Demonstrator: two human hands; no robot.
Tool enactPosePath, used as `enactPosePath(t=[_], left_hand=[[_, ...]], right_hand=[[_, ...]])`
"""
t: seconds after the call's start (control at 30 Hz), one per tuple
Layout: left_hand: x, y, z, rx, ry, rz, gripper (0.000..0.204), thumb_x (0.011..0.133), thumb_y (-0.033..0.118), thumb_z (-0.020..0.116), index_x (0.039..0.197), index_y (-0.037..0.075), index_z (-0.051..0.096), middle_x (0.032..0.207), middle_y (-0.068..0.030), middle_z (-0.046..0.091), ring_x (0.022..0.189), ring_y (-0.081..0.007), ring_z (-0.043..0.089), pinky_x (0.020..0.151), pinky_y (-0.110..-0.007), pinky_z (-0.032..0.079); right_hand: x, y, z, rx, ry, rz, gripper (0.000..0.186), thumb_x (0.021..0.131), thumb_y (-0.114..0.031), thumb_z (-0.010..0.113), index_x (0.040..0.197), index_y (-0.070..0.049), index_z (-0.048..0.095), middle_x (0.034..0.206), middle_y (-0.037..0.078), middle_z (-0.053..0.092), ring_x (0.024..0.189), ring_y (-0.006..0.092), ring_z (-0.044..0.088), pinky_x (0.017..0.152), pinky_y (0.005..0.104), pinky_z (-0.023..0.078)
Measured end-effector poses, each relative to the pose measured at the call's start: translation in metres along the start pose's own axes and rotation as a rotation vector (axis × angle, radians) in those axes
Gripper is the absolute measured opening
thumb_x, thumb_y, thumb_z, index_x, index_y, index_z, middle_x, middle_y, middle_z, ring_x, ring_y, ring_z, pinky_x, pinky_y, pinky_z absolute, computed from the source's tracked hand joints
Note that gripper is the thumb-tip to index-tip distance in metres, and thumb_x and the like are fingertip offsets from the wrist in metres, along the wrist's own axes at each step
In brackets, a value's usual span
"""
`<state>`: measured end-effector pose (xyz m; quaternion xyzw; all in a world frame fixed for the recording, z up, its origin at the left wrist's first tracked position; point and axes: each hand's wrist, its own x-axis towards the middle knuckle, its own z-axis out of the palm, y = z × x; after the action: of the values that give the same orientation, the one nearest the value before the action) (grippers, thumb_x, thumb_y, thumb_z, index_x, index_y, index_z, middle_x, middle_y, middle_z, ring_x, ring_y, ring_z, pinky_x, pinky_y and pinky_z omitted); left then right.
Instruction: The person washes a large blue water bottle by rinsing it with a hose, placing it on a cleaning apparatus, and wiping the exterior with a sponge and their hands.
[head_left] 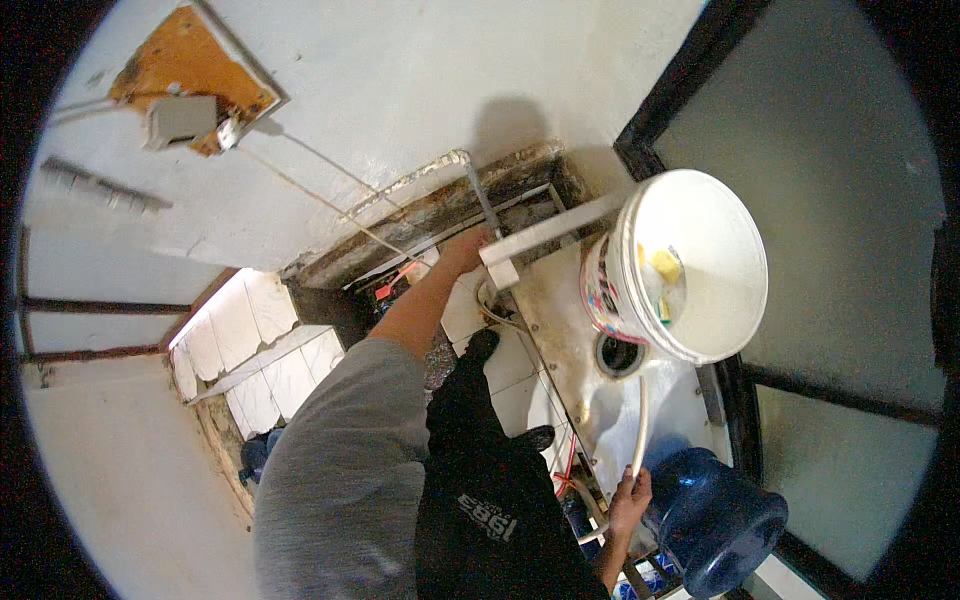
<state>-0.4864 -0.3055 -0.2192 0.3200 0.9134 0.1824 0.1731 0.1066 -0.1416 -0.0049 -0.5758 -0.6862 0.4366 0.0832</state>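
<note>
My right hand (628, 505) is closed around a pale flexible hose (643, 425), which runs up beside a dark round hole (618, 356) in the metal worktop and continues down past my wrist. My left arm reaches forward. My left hand (467, 248) is at the lower end of a grey pipe (482, 200), beside a whitish bar (550, 228); its fingers are mostly hidden there. A white bucket (735, 265) stands at the bar's right end. Inside it are a yellow sponge (664, 264) and a small green-and-yellow item.
A blue water jug (715, 520) lies to the right of my right hand. Frosted panes in dark frames (752, 410) border the right side. A grey box (180, 122) with cables hangs on the wall. White tiles (510, 375) cover the floor around my dark shoes.
</note>
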Motion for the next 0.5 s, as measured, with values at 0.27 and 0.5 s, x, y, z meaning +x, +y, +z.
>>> enactPosePath(t=[0.27, 0.5], left_hand=[[0.059, 0.014, 0.029, 0.093, -0.276, 0.130, 0.035, 0.097, 0.014, 0.065, 0.130, 0.003, 0.058, 0.125, -0.0203, 0.059, 0.102, -0.0350, 0.067, 0.081, -0.046, 0.059], [0.082, 0.011, 0.037, 0.094, -0.330, 0.027, 0.037, 0.099, 0.030, 0.062, 0.112, -0.004, 0.066, 0.107, -0.0214, 0.069, 0.093, -0.0337, 0.071, 0.078, -0.046, 0.061]], right_hand=[[0.008, -0.123, 0.088, 0.122, -0.212, -0.017, 0.017, 0.104, -0.019, 0.062, 0.105, -0.002, 0.064, 0.073, -0.004, 0.052, 0.065, 0.0042, 0.042, 0.055, 0.0233, 0.033], [0.028, -0.130, 0.113, 0.073, -0.219, 0.047, 0.018, 0.104, -0.020, 0.062, 0.105, -0.002, 0.063, 0.073, -0.005, 0.052, 0.065, 0.0043, 0.043, 0.056, 0.0234, 0.034]])
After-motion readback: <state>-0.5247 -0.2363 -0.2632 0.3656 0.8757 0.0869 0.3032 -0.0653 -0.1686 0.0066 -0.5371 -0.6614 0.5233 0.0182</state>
